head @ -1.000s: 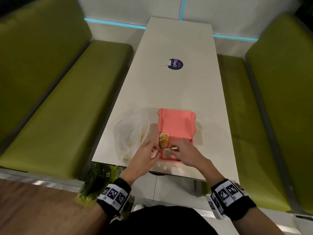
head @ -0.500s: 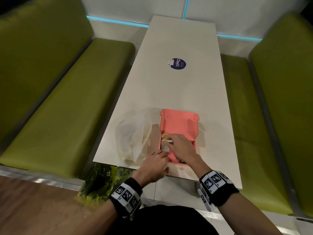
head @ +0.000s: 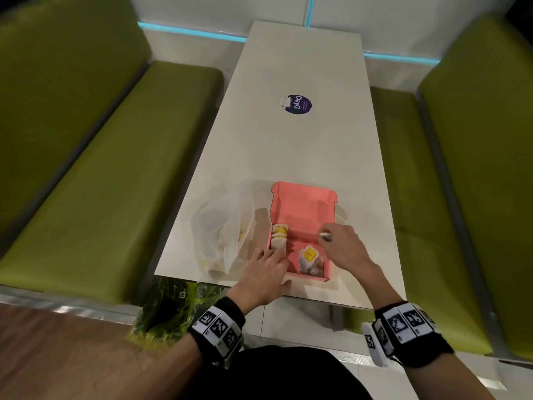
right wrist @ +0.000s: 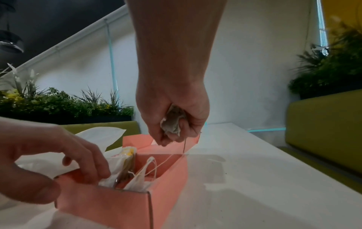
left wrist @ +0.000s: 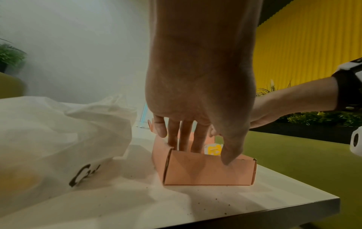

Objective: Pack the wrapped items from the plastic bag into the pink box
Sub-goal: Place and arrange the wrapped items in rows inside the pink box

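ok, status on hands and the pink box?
Left hand steadying pink box, fingers on packed items. Right hand grips a crumpled item over the box. Plastic bag beside box, clear.

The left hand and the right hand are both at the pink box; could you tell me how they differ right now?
The left hand lies with fingers fairly straight on the packets along the left wall of the pink box, thumb outside its near wall; the right hand is curled round a crumpled wrapped item. The left sits at the near left corner, the right over the right wall. Both wear marker wristbands.
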